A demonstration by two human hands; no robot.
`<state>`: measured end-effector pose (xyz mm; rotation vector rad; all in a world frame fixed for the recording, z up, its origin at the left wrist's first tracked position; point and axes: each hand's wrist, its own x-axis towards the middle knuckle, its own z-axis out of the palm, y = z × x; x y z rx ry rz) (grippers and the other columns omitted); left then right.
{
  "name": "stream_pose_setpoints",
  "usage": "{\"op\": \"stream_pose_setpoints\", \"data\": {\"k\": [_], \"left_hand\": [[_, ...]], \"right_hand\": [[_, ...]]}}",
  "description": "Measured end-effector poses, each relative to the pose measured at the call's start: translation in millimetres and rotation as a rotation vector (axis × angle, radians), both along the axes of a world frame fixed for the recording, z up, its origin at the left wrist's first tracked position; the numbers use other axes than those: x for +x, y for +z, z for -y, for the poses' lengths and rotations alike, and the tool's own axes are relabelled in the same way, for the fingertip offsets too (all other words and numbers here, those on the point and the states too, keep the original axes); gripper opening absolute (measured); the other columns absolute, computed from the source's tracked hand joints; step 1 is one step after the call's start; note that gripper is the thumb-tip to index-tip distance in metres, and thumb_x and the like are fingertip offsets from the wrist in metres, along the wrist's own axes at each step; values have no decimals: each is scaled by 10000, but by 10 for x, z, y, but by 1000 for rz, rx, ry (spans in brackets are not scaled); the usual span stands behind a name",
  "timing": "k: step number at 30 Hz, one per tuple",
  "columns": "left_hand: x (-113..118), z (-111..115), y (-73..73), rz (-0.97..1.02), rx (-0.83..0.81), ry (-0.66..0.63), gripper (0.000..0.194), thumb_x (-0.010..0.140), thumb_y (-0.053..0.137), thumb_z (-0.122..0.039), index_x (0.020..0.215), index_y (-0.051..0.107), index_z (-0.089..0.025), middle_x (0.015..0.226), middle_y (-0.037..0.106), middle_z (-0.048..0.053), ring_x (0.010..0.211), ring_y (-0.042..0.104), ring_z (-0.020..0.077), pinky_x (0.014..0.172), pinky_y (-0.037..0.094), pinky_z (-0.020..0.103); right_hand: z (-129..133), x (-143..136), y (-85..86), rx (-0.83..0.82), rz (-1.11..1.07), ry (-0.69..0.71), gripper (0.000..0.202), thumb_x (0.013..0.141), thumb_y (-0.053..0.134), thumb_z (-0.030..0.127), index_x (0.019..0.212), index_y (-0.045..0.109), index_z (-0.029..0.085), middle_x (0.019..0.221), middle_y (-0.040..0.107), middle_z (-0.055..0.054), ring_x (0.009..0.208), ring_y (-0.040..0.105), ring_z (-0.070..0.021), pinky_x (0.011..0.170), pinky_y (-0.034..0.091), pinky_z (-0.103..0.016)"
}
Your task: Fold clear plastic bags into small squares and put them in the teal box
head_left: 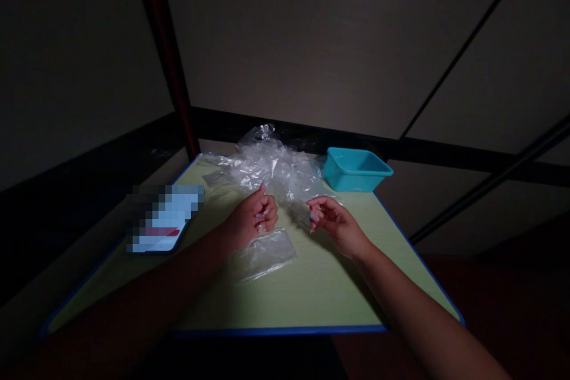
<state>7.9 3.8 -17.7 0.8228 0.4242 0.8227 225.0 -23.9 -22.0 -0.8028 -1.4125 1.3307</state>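
Note:
A flat clear plastic bag (267,254) lies on the green table (329,303), partly under my left hand (255,217). The fingers of that hand are curled in, with the thumb pointing up; whether they grip anything is too small to tell. To the right, my right hand (335,222) is raised over the table with its fingers pinched together. What is between those fingertips, if anything, I cannot make out. A heap of crumpled clear plastic bags (271,166) spreads just beyond both hands.
At the table's back right corner stands a turquoise basket (356,181). A phone or tablet (171,219), its screen lit and pixelated, is on the left side. Blue edging runs round the table, and a wall (289,59) rises behind it.

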Motion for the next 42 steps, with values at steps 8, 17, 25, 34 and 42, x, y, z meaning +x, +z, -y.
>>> {"op": "stream_pose_setpoints", "data": {"k": [8,17,25,34,42], "left_hand": [[-19,-18,2,-26,37,-11,556,909,349,-527,499,430,-160,426,300,-36,371,318,89,428,329,203],[3,-3,28,-44,-16,34,630,921,242,-577,490,435,-161,420,313,-27,353,321,92,410,327,214],[-68,-62,24,112,-69,283,746,815,53,-748,509,424,-178,417,310,-21,339,320,109,352,273,229],[-107,-98,-34,143,-109,292,764,797,3,-753,514,420,-179,433,317,-16,358,334,117,365,318,246],[-70,-74,25,100,-130,315,762,812,-56,-711,518,408,-183,430,303,-17,331,300,111,331,270,230]], "right_hand": [[17,-6,3,5,49,-28,254,729,750,350,904,631,208,663,538,34,580,497,-103,579,420,-254],[43,-7,18,124,201,-51,218,780,694,373,918,626,219,727,537,6,648,498,-130,603,434,-262],[164,-76,71,635,639,-14,209,875,551,215,1073,616,222,1087,583,-105,1055,536,-230,914,431,-405],[230,-167,-31,648,792,208,710,854,605,344,1471,262,273,1518,286,-111,1386,281,-266,1113,217,-507],[305,-290,-62,564,1205,483,794,827,558,579,1477,229,264,1545,165,-102,1427,151,-260,1099,-58,-573]]}}
